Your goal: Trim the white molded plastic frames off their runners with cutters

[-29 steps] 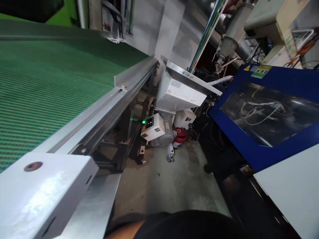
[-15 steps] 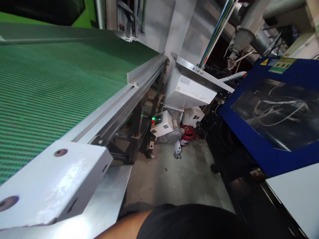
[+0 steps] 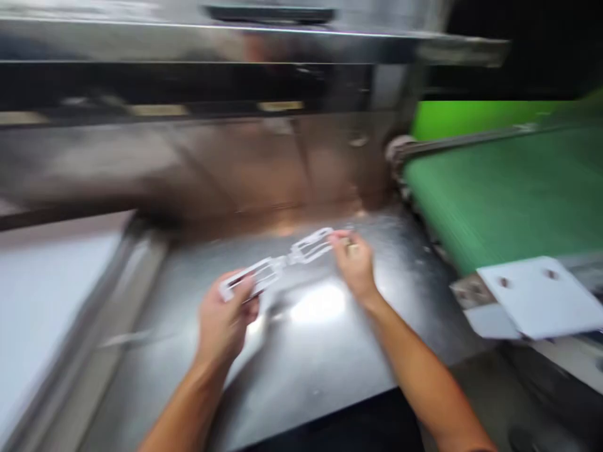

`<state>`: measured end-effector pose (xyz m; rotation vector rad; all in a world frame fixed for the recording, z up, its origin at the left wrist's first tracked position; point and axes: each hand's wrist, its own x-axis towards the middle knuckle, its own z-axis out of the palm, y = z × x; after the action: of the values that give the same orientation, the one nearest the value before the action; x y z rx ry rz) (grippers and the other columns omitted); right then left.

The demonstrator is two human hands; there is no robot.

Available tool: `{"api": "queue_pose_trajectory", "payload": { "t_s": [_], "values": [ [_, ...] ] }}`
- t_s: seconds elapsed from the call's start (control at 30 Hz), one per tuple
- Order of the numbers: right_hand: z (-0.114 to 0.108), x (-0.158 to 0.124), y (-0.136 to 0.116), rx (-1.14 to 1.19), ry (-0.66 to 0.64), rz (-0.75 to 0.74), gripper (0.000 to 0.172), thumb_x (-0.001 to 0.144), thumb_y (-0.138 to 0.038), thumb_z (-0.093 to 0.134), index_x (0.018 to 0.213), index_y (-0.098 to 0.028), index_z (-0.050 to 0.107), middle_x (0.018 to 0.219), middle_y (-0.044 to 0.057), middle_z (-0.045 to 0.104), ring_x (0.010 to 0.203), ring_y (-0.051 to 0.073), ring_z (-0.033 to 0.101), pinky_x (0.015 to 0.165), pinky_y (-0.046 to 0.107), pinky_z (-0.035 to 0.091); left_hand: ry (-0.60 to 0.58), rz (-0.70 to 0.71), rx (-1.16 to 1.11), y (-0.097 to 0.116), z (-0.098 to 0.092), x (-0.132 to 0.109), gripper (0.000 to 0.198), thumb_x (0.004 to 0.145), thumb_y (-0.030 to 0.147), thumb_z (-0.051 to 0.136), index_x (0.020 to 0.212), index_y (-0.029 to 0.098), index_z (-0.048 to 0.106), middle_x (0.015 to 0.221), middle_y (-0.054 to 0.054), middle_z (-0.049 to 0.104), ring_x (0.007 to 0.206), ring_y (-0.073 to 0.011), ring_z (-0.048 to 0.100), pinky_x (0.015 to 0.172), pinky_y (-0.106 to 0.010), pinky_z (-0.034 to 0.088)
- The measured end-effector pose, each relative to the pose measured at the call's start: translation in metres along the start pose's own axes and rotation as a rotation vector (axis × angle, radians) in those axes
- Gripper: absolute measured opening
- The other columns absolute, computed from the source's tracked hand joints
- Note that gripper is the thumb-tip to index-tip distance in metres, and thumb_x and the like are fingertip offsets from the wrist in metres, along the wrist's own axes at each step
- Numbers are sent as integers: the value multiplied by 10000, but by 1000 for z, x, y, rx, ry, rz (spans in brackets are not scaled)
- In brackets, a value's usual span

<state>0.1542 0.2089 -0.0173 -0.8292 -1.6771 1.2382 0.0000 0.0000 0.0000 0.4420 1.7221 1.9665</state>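
At centre frame, the left hand and the right hand are both closed on a pale plastic part, a thin piece of linked open rectangles that spans the space between them. The left hand curls around its lower-left end, while the right hand pinches its upper-right end between thumb and fingertips, though blur hides the exact grip. The part is over a steel sheet; the blur leaves it unclear whether it touches. To the right, a green belt runs toward the frame's right edge, with a white bracket at lower right. A steel housing crosses the top of the frame, and a white panel lies at left. The thin bars could bend or snap if the hands twist or pull apart. A slipped grip could drop the part onto the shiny steel, where its pale bars would be hard to see.
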Motion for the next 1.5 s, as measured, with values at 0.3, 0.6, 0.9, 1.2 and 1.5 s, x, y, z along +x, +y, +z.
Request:
{"api": "queue_pose_trajectory", "payload": {
  "t_s": [0.3,0.6,0.9,1.2,1.5],
  "values": [
    [7,14,-20,283,-168,23,593,898,-677,1005,1128,-189,758,788,0,636,559,159,563,513,263,499,-20,29,-170,-12,-26,13,618,827,639,992,1086,180,669,726,18,665,451,-98,525,371,-169,349],
    [-8,-12,-24,534,-389,216,322,921,-424,1061,1098,-219,887,944,97,759,668,191,634,595,291,586,-23,-2,-206,0,-36,9,455,874,476,994,1045,166,708,717,18,660,465,-87,538,373,-141,360],
    [-14,-18,-27,564,-441,263,213,980,-389,1045,1103,-276,913,876,67,733,690,200,650,621,300,623,10,-10,-216,3,-36,9,408,840,419,1007,972,163,717,729,15,663,447,-84,526,358,-145,372],
    [-16,-21,-28,679,-547,421,149,1065,-378,948,1126,-254,894,924,65,709,702,194,656,654,316,615,9,-98,-241,4,-35,10,389,835,403,1001,1033,155,776,700,6,668,427,-82,486,349,-149,349],
    [-15,-20,-28,677,-531,462,165,1055,-396,960,1082,-254,880,904,48,664,712,195,633,662,323,612,18,-111,-245,5,-32,11,372,801,394,1012,977,167,775,666,16,655,403,-74,459,348,-147,330]
  ]
}}
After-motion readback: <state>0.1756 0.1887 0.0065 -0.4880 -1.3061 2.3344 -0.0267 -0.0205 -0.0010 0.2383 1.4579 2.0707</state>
